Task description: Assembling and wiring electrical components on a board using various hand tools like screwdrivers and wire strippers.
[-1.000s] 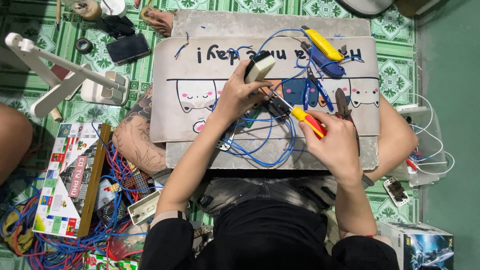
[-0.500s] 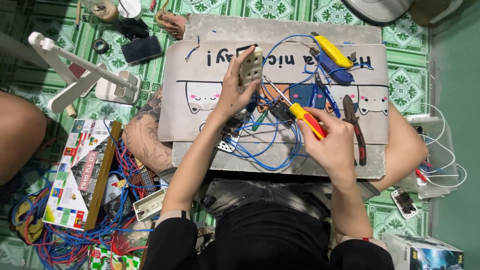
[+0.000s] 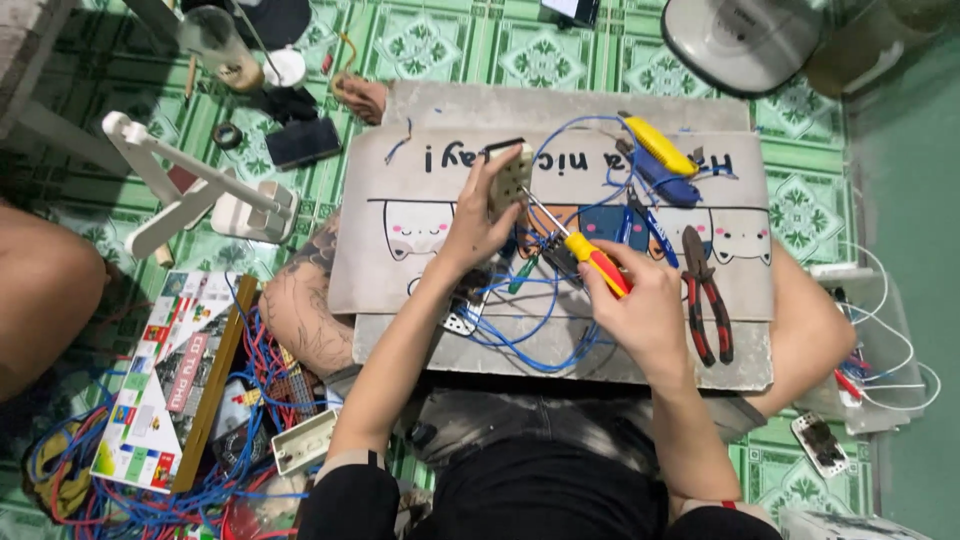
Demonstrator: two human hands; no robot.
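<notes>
The left hand (image 3: 478, 225) has lifted the socket (image 3: 510, 178) upright; the right hand (image 3: 640, 310) (gripping the screwdriver (image 3: 580, 250)) now touches its tip there.

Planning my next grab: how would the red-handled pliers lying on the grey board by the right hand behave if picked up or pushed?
The red-handled pliers look like stiff metal, probably heavy for their size. Lying flat on the grey board, they should slide, not roll. Their handles are splayed, so they may swing at the pivot when lifted.
</notes>
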